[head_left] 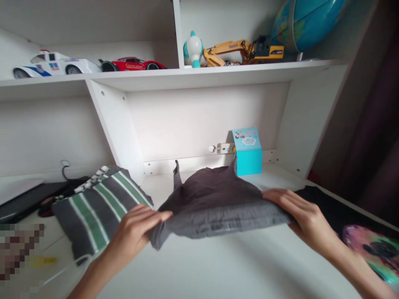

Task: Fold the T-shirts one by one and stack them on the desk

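A dark grey cloth garment (215, 199) is stretched between my two hands above the white desk. Its near edge looks like a gathered band, and its far part billows up with thin ends sticking out; I cannot tell its exact kind. My left hand (135, 226) pinches its left corner, thumb on top. My right hand (301, 214) grips the right end, with some fingers hidden beneath the cloth. Left of my left hand lies a folded grey, green and white striped garment (102, 203).
A turquoise desk calendar (249, 162) stands behind the cloth, near a wall socket (226, 148). Above, a shelf (218, 74) holds toy cars, a toy excavator (249, 52) and a globe (307, 25). A black hanger (70, 178) lies left; a colourful item (374, 249) lies right.
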Demonstrator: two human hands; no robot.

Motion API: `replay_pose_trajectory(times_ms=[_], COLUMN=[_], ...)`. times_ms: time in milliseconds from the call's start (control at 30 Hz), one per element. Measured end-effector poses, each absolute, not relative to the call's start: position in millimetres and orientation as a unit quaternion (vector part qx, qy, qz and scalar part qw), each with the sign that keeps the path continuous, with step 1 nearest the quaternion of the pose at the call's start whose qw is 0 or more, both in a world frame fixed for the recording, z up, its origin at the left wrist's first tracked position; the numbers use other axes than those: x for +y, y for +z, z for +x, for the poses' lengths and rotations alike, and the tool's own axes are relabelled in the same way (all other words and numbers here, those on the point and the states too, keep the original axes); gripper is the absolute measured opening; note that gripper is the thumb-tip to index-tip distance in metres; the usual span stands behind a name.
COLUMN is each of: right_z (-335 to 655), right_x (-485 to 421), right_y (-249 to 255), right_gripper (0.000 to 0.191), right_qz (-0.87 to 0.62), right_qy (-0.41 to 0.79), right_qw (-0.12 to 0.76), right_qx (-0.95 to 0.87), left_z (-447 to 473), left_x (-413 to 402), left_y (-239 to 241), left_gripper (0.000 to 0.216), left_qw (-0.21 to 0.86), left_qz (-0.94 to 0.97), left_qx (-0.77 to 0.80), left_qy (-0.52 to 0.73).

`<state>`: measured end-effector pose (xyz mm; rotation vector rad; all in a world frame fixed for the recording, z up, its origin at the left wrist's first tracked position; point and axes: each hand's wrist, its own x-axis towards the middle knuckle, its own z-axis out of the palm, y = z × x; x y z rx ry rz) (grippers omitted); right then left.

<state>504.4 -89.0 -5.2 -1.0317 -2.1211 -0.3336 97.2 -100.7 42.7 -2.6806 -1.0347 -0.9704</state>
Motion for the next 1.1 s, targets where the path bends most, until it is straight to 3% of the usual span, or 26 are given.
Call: replay_pose_trajectory(times_ms=[100,167,267,367,433,533,633,933,1100], right_z=[533,550,565,551,525,477,442,450,415], right_x=[-110,-125,-140,-129,-103,-53,-7,72,35], right_y=[-66,-92,-93,-66,-51,-49,-64,-60,-73], right_gripper=[0.063,0.056,0.065,0.053,0.044,0.046,0.047,0.053,0.058], right_qz=[-0.443,-0.449,-0.458,-0.526,-0.552,-0.511,-0.518,-0.747,-0.673], right_qy=[-0.046,0.031,0.195,0.271,0.236,0.161,0.134,0.061,0.064], right_qw=[0.269,0.211,0.117,0.103,0.121,0.111,0.103,0.082,0.076], right_qx=[-0.854,-0.868,-0.859,-0.799,-0.791,-0.837,-0.839,-0.657,-0.733], left_z=[99,98,95,101,113,132,136,120,121], left_x=[-121,-133,-136,-105,-69,-9,34,55,55], left_y=[16,9,19,26,14,-27,-68,-99,-100], left_gripper=[0.037,0.049,0.066,0.055,0.048,0.056,0.064,0.074,0.076], left_qw=[-0.072,-0.14,-0.229,-0.313,-0.278,-0.138,-0.043,-0.021,-0.025], left_qz=[-0.91,-0.889,-0.87,-0.862,-0.865,-0.843,-0.763,-0.75,-0.749], left_qx=[-0.392,-0.435,-0.434,-0.392,-0.417,-0.515,-0.642,-0.658,-0.66], left_qy=[-0.111,-0.023,0.047,0.074,0.021,-0.065,-0.06,-0.061,-0.057])
